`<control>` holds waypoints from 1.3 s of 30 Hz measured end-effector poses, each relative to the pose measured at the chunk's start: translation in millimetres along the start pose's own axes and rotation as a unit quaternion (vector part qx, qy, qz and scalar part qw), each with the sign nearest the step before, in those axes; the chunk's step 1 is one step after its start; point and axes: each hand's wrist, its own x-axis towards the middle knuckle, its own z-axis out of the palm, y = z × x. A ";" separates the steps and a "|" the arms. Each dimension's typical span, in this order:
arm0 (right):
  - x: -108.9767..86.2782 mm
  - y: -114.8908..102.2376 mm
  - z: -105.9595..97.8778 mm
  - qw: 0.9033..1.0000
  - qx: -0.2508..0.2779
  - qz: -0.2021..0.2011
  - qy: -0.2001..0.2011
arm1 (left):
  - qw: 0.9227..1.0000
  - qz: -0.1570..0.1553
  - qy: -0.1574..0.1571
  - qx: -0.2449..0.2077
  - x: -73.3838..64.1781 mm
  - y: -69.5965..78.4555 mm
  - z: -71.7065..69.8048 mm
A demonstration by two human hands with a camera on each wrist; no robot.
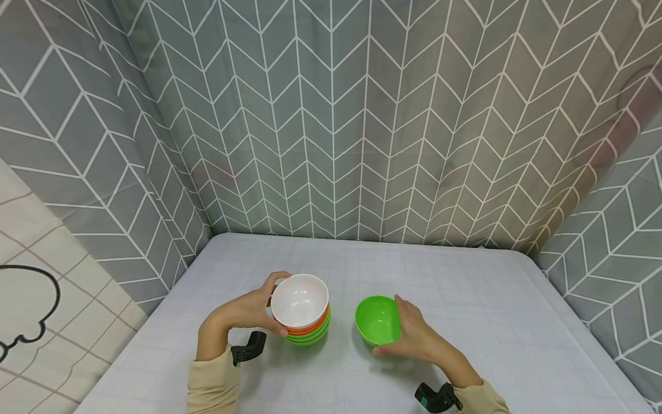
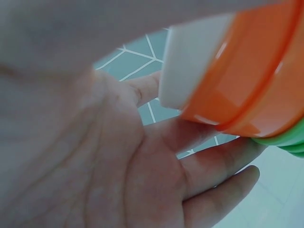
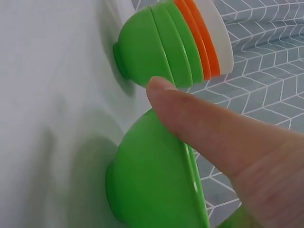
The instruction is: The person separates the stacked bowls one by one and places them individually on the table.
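Observation:
In the head view my left hand (image 1: 257,309) grips a stack of nested bowls from its left side, thumb in front and fingers behind. A white bowl (image 1: 300,300) tops the stack. Below it come orange bowls (image 2: 247,71), then green bowls (image 3: 152,45) at the bottom. The left wrist view shows the fingers against the orange bowls. To the right, my right hand (image 1: 414,333) holds a separate green bowl (image 1: 373,319) by its right side, thumb at the near rim and fingers at the far one. This bowl is upright, and its inside shows nothing in it.
A white cloth-covered table (image 1: 341,379) lies under the bowls. Grey curtains (image 1: 331,126) with white chevron lines hang behind it and along both sides. Pale tile-patterned cloth (image 1: 62,299) is at the left. Dark wrist devices (image 1: 250,347) sit on both wrists.

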 end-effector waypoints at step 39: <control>59.4 -99.7 33.1 0.982 0.106 -0.142 -0.058 | 1.000 0.024 -0.004 -0.011 1.9 -3.6 1.3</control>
